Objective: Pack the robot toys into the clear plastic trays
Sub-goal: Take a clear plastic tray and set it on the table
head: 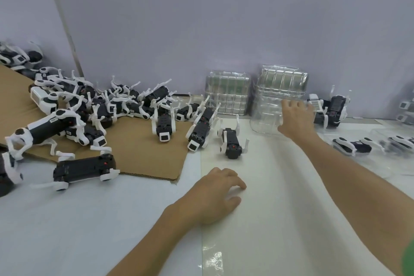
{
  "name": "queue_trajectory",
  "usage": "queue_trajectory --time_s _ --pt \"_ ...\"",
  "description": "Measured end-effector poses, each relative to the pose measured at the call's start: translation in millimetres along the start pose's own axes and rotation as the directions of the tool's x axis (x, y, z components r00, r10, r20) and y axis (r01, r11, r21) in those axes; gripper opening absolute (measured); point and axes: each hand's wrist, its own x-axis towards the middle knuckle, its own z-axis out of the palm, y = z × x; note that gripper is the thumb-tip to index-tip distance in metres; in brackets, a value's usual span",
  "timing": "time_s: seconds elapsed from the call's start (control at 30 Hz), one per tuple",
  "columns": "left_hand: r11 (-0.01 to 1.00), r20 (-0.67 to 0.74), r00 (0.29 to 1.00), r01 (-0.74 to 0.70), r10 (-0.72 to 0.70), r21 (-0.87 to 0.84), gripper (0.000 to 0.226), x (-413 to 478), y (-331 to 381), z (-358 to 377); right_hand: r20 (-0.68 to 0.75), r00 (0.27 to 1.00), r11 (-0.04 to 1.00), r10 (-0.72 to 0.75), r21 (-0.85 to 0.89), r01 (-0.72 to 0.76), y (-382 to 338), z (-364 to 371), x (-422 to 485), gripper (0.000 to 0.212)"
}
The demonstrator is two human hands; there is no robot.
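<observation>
White surface (89, 219). Cardboard sheet (143, 152) at the left carries a heap of black-and-white robot toys (74, 105), many belly-up. Clear ribbed trays (282, 83) stand stacked at the wall. Right hand (295, 119) grasps the front tray (265, 116); left hand (215, 195) rests relaxed on the surface.

Black-and-white robot toys (112, 107), brown cardboard (139, 154)

White table (89, 219), brown cardboard sheet (139, 154) flat on its left. One robot toy (231, 143) on bare top just beside the sheet. Clear trays (227, 93) stacked at the back.
</observation>
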Motion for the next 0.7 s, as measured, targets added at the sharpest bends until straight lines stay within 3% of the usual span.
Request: queue_trajectory --time_s 0.3,0.47,0.7 --pt "1.000 0.025 1.000 0.010 -0.011 0.020 0.036 -2 4 -5 -0.075 0.995 0.968 0.060 0.246 -0.040 8 -27 6 0.068" --pt "1.000 0.021 1.000 0.013 -0.014 0.018 0.036 -1 3 -4 -0.308 0.945 0.918 0.114 0.397 0.019 12 -43 -5 0.059" --pt "0.999 0.011 1.000 0.013 -0.012 -0.052 0.037 1 -1 -1 -0.424 0.894 0.710 0.146 0.674 0.204 0 -73 -74 0.060"
